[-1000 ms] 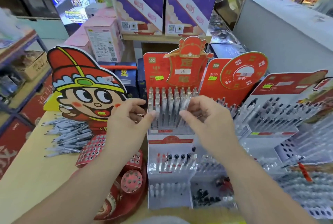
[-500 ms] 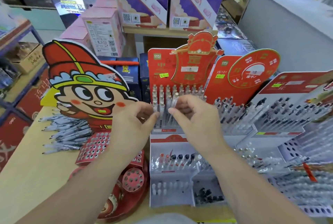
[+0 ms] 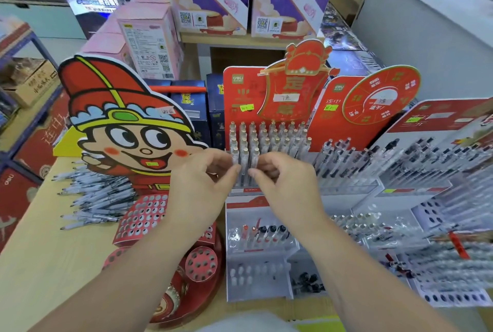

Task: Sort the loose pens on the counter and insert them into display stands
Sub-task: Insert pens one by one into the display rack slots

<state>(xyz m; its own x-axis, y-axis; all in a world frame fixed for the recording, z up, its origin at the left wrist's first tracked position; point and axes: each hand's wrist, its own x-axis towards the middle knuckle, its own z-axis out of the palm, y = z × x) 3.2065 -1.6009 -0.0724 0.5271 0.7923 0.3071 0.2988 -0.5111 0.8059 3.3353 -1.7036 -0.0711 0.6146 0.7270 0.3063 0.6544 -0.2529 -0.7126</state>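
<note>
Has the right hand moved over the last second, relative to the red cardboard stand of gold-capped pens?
Yes. The right hand has moved left across the front of the red cardboard stand, nearly meeting the left hand.

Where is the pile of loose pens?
In the head view, the loose pens lie on the counter at the left, beside the cartoon stand, left of the left hand.

Inspection of the person from the head view: the left hand [image 3: 197, 187] and left forearm [image 3: 125, 273] are showing bare along their whole visible length. The right hand [image 3: 288, 185] and right forearm [image 3: 354, 265] are likewise showing bare up to the frame edge. A pale, whitish garment [image 3: 248, 324] is showing at bottom centre, blurred; its cut and fabric are not presenting clearly enough to record.
</note>
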